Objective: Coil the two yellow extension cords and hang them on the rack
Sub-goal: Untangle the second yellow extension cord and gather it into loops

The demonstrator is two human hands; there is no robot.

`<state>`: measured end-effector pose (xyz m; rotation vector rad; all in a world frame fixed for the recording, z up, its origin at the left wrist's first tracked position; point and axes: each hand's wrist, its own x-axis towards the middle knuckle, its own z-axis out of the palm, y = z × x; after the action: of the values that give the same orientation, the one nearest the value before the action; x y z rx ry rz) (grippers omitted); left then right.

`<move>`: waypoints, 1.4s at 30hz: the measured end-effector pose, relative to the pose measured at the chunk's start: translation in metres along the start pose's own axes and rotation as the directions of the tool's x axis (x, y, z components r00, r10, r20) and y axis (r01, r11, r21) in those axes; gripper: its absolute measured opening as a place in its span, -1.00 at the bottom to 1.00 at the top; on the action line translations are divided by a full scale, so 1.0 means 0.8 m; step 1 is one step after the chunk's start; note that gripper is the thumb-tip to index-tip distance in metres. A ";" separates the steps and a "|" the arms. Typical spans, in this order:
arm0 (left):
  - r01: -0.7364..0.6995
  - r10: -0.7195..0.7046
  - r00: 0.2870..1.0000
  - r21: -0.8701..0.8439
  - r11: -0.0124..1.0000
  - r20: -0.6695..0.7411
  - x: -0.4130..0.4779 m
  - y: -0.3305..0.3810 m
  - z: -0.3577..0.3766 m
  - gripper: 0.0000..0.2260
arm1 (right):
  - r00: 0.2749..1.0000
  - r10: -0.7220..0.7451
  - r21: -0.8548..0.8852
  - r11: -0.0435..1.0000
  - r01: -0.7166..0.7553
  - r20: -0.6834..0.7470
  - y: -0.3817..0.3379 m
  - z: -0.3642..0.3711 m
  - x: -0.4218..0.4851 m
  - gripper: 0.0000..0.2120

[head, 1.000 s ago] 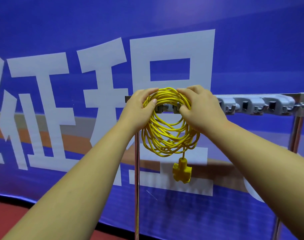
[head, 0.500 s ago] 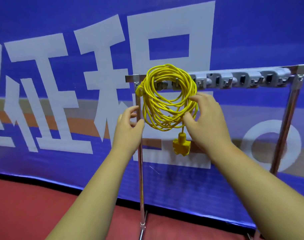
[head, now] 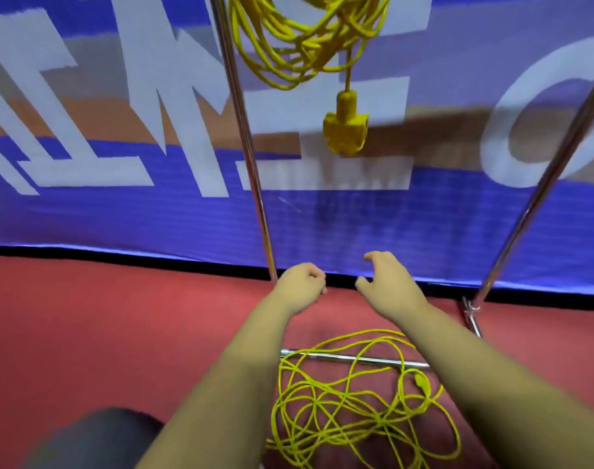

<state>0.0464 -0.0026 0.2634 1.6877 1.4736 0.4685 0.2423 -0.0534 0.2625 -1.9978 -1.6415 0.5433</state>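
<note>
One yellow cord [head: 309, 42] hangs coiled at the top of the view, just right of the rack's left post [head: 251, 164]. Its loops are bunched and uneven, and its upper part is cut off by the frame edge. A yellow socket block [head: 345, 133] dangles below the coil on a short straight length.

The second yellow cord [head: 339, 411] lies uncoiled on the red floor [head: 119, 333] in a loose tangle of overlapping loops. It crosses the rack's base bar [head: 356, 358], and its plug [head: 422, 384] lies at the right side of the tangle.

Both hands are extended above the loose cord, clear of it. The left hand [head: 300, 282] is clenched and empty. The right hand [head: 387, 282] is released, fingers relaxed and spread, grasping nothing.

A blue banner [head: 119, 214] with white lettering stands behind the rack. The rack's right post [head: 539, 198] slants across the right side.
</note>
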 end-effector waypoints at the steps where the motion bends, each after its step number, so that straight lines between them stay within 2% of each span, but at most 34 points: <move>1: 0.027 -0.028 0.998 0.029 0.999 0.051 0.004 -0.017 0.022 -0.82 | 0.998 0.045 -0.029 0.999 -0.044 0.050 0.024 0.021 -0.001 -0.49; 5: 0.166 -0.212 0.960 0.237 0.957 0.185 0.016 -0.102 0.106 -0.80 | 0.942 0.225 -0.123 0.972 -0.200 0.249 0.109 0.098 -0.022 -0.53; 9: 0.221 -0.385 0.882 0.482 0.848 0.273 0.011 -0.196 0.188 -0.72 | 0.826 0.360 -0.244 0.930 -0.277 0.435 0.183 0.165 -0.069 -0.65; 13: 0.199 -0.475 0.789 0.570 0.797 0.389 -0.032 -0.254 0.256 -0.56 | 0.679 0.415 -0.375 0.901 -0.216 0.606 0.240 0.224 -0.118 -0.67; 16: 0.077 -0.439 0.789 0.640 0.765 0.429 -0.065 -0.289 0.304 -0.28 | 0.597 0.455 -0.395 0.887 -0.239 0.660 0.260 0.249 -0.139 -0.58; 17: 0.055 -0.451 0.785 0.678 0.733 0.424 -0.071 -0.299 0.318 -0.23 | 0.593 0.463 -0.384 0.885 -0.264 0.659 0.262 0.252 -0.143 -0.53; 19: 0.020 -0.454 0.802 0.743 0.669 0.387 -0.078 -0.302 0.334 -0.24 | 0.592 0.481 -0.375 0.876 -0.303 0.646 0.274 0.258 -0.146 -0.48; 22: -0.034 -0.387 0.863 0.801 0.598 0.326 -0.070 -0.291 0.346 -0.45 | 0.625 0.519 -0.365 0.854 -0.370 0.583 0.296 0.258 -0.138 -0.54; 25: -0.016 -0.416 0.841 0.785 0.620 0.346 -0.050 -0.290 0.342 -0.60 | 0.656 0.568 -0.354 0.823 -0.444 0.497 0.321 0.247 -0.128 -0.61; 27: 0.050 -0.439 0.839 0.758 0.650 0.321 -0.040 -0.291 0.335 -0.62 | 0.668 0.593 -0.364 0.805 -0.468 0.450 0.346 0.243 -0.126 -0.53; 30: 0.170 -0.473 0.843 0.706 0.688 0.257 -0.034 -0.291 0.329 -0.59 | 0.636 0.571 -0.409 0.819 -0.402 0.520 0.383 0.251 -0.128 -0.25; 31: 0.187 -0.473 0.845 0.692 0.697 0.249 -0.034 -0.289 0.329 -0.59 | 0.619 0.569 -0.429 0.820 -0.378 0.542 0.380 0.249 -0.129 -0.22; 33: 0.182 -0.465 0.850 0.690 0.700 0.247 -0.033 -0.286 0.327 -0.60 | 0.582 0.593 -0.475 0.802 -0.363 0.557 0.355 0.237 -0.132 -0.34; 36: 0.171 -0.469 0.848 0.712 0.682 0.246 -0.033 -0.287 0.330 -0.63 | 0.590 0.601 -0.602 0.765 -0.229 0.540 0.333 0.234 -0.139 -0.54; 40: 0.131 -0.480 0.837 0.755 0.642 0.263 -0.036 -0.288 0.335 -0.64 | 0.532 0.597 -0.669 0.739 -0.076 0.600 0.327 0.245 -0.149 -0.52; 42: 0.102 -0.462 0.846 0.770 0.630 0.266 -0.039 -0.283 0.334 -0.64 | 0.550 0.560 -0.635 0.770 -0.070 0.620 0.327 0.243 -0.148 -0.61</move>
<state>0.0915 -0.1285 -0.0615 1.8976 1.6325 -0.7843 0.3097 -0.1856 -0.0507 -2.7828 -2.0740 1.4239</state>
